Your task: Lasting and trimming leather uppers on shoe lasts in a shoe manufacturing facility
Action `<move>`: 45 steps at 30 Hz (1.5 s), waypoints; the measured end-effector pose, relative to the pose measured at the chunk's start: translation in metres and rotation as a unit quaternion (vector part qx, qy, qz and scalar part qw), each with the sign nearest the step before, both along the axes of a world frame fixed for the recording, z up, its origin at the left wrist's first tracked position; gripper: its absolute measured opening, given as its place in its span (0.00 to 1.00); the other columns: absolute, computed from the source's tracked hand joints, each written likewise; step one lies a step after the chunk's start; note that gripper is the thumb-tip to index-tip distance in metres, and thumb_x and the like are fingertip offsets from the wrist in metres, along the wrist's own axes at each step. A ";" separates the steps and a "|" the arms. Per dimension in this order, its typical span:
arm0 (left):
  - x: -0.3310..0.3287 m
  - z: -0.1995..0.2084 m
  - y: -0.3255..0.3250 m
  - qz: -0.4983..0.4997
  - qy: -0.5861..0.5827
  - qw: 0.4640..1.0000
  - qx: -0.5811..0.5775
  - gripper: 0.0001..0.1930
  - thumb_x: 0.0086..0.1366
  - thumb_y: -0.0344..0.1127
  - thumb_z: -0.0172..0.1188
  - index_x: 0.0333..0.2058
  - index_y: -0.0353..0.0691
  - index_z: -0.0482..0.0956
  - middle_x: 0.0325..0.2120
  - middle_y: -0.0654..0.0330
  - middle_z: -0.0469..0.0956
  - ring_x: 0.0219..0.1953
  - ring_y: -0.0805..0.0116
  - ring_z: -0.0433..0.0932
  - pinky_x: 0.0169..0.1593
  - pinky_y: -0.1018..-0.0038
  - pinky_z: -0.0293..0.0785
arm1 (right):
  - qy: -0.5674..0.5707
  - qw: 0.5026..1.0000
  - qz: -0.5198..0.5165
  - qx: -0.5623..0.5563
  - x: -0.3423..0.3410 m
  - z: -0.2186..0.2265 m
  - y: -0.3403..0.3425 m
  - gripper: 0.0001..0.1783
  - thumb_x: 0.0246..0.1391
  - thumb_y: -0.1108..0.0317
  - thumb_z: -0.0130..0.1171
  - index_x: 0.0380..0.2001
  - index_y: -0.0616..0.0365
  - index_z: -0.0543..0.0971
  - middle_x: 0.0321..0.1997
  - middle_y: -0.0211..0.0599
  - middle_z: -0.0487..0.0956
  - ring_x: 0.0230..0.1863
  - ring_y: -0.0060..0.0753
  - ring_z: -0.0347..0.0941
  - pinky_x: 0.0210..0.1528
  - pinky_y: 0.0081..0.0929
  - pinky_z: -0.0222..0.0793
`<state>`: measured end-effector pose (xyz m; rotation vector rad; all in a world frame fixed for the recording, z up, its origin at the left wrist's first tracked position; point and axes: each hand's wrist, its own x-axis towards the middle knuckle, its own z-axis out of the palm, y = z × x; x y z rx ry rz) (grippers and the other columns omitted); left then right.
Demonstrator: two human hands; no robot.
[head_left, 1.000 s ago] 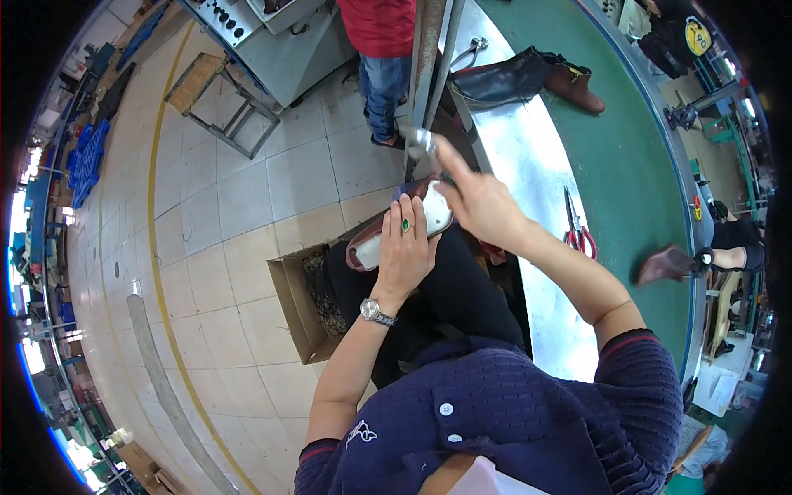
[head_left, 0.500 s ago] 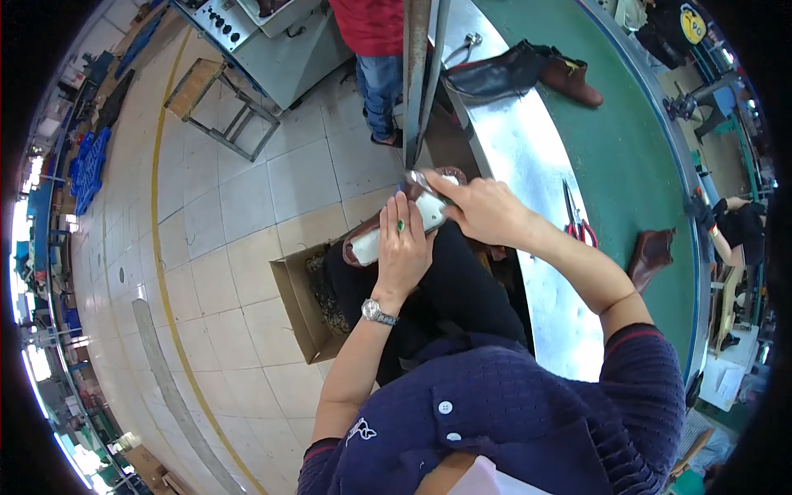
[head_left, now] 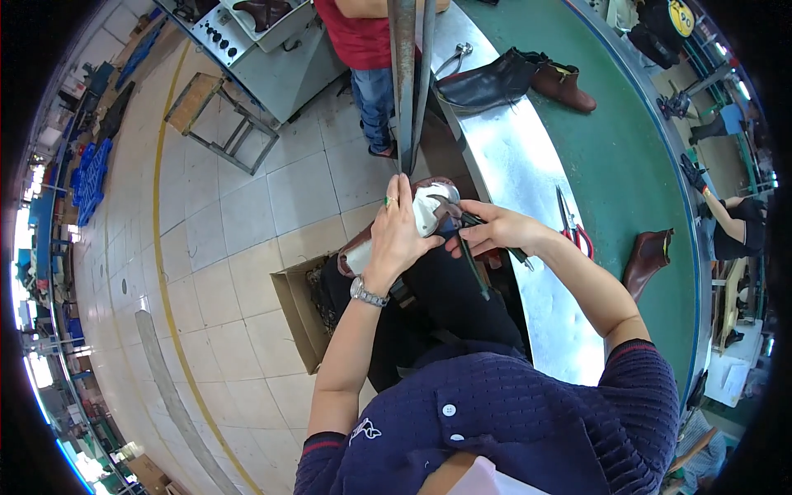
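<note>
My left hand (head_left: 398,235) wraps over a brown shoe upper on a white last (head_left: 425,210), held over my lap, with a ring on one finger and a watch at the wrist. My right hand (head_left: 493,231) grips dark pliers (head_left: 462,221) whose jaws bite the brown leather at the toe end of the last. The heel end of the shoe (head_left: 353,256) sticks out below my left palm.
A metal post (head_left: 406,74) rises just ahead. The steel table edge (head_left: 528,190) and green conveyor belt (head_left: 627,148) carry red-handled scissors (head_left: 571,227), a brown boot (head_left: 648,260) and dark boots (head_left: 511,78). A cardboard box (head_left: 301,318) sits on the tiles. A person in red stands ahead.
My right hand has dropped from above the shoe to its right side, now pulling with the pliers at the toe. The view has shifted slightly; my left hand keeps its hold.
</note>
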<state>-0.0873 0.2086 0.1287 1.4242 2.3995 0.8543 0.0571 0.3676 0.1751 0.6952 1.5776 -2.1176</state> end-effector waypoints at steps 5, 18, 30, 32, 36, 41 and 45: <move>0.003 -0.009 0.007 0.014 -0.004 1.000 -0.001 0.53 0.38 0.42 0.77 0.61 0.27 0.57 0.55 0.47 0.64 0.51 0.47 0.72 0.51 0.61 0.72 | -0.007 0.986 -0.050 -0.160 -0.015 -0.010 0.008 0.27 0.65 0.68 0.48 0.65 0.55 0.56 0.47 0.48 0.78 0.45 0.39 0.78 0.53 0.36 0.75; 0.010 -0.021 0.001 -0.017 0.129 0.991 0.038 0.46 0.40 0.40 0.74 0.57 0.25 0.63 0.49 0.43 0.69 0.50 0.47 0.71 0.52 0.61 0.70 | 0.043 0.873 0.228 0.428 -0.030 0.023 0.026 0.29 0.61 0.65 0.53 0.62 0.63 0.62 0.27 0.48 0.79 0.27 0.39 0.78 0.35 0.35 0.72; 0.030 -0.028 -0.013 0.053 0.153 0.984 0.073 0.39 0.48 0.38 0.71 0.54 0.23 0.64 0.54 0.38 0.66 0.57 0.43 0.67 0.60 0.57 0.65 | 0.106 0.814 0.152 0.551 -0.051 0.038 -0.002 0.36 0.58 0.68 0.53 0.68 0.53 0.52 0.32 0.60 0.79 0.36 0.62 0.77 0.37 0.49 0.71; 0.032 -0.023 -0.006 0.058 0.124 0.989 0.064 0.38 0.51 0.40 0.70 0.55 0.21 0.64 0.54 0.40 0.64 0.59 0.41 0.64 0.64 0.56 0.61 | 0.153 0.807 0.044 0.569 -0.045 0.011 -0.005 0.36 0.57 0.66 0.54 0.67 0.52 0.55 0.29 0.59 0.79 0.34 0.63 0.77 0.37 0.52 0.71; 0.029 -0.027 -0.007 0.037 0.136 0.989 0.053 0.37 0.52 0.41 0.69 0.53 0.20 0.65 0.53 0.40 0.66 0.60 0.42 0.64 0.63 0.58 0.62 | 0.088 0.782 0.133 0.602 -0.040 -0.009 0.001 0.36 0.55 0.64 0.57 0.66 0.51 0.56 0.28 0.59 0.79 0.32 0.62 0.77 0.37 0.54 0.70; 0.033 -0.025 -0.005 0.055 0.200 0.977 0.056 0.37 0.48 0.41 0.72 0.52 0.22 0.67 0.48 0.44 0.70 0.57 0.45 0.68 0.61 0.60 0.65 | 0.158 0.813 -0.055 0.558 -0.040 0.001 -0.007 0.33 0.58 0.65 0.54 0.66 0.52 0.58 0.29 0.59 0.79 0.30 0.63 0.76 0.34 0.48 0.70; 0.032 -0.030 -0.005 0.057 0.211 0.973 0.075 0.36 0.49 0.42 0.71 0.51 0.22 0.68 0.47 0.44 0.71 0.57 0.46 0.69 0.61 0.60 0.65 | 0.097 0.753 0.160 0.630 -0.032 -0.023 0.006 0.33 0.59 0.65 0.54 0.66 0.55 0.57 0.23 0.54 0.78 0.23 0.58 0.75 0.30 0.45 0.69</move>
